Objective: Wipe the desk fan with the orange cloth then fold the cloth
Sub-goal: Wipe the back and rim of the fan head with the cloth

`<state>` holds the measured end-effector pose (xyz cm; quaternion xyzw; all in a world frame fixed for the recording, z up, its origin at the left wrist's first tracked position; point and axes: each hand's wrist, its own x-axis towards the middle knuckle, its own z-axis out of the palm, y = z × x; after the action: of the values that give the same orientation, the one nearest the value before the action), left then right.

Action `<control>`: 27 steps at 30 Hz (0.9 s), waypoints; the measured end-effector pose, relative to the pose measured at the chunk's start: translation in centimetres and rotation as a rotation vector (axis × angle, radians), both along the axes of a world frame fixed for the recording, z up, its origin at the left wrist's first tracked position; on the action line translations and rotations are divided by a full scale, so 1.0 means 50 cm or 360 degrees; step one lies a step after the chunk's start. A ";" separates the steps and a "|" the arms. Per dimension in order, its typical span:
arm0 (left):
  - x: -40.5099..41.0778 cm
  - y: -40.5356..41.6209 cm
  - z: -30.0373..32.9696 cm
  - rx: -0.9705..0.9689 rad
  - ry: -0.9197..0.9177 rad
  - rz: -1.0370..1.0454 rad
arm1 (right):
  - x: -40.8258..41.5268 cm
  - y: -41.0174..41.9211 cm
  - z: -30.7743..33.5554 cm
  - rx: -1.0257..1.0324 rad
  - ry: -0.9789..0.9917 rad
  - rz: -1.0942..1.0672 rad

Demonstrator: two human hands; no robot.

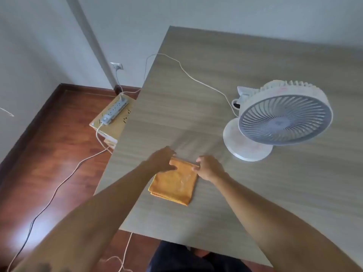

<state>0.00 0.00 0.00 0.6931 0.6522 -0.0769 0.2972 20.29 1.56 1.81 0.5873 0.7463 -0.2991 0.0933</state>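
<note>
The orange cloth [175, 184] lies folded into a small rectangle on the grey wood-grain desk [196, 107], near its front left. My left hand [162, 160] pinches the cloth's far left corner. My right hand [209, 166] pinches its far right corner. The far edge of the cloth is slightly raised between the two hands. The white desk fan [282, 118] stands upright on its round base to the right and further back, its grille tilted toward me. It is well apart from both hands.
A white cable [188, 74] runs from the fan across the desk and over its left edge. On the floor to the left, a power strip [115, 109] rests on a cardboard box [110, 128]. More cables trail over the wooden floor.
</note>
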 end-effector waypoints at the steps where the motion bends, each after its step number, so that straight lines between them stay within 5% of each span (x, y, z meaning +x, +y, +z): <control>1: 0.000 0.001 -0.002 0.0021 0.0042 -0.0031 | -0.003 -0.002 -0.002 -0.0014 0.0000 -0.0015; 12: -0.009 0.020 0.001 0.0107 0.0315 -0.0299 | -0.026 -0.009 -0.017 -0.0006 0.0134 -0.0118; 20: -0.002 0.073 0.073 0.0010 -0.0057 -0.0156 | -0.014 -0.006 0.045 -0.0131 0.0717 -0.0657; 27: 0.073 0.125 0.227 -0.0032 -0.0307 -0.0406 | 0.037 -0.014 0.089 -0.0056 0.0898 -0.0580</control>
<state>3.65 6.26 11.33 0.7715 0.5264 -0.0538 0.3532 22.16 0.88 6.28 0.6035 0.6201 -0.4744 -0.1619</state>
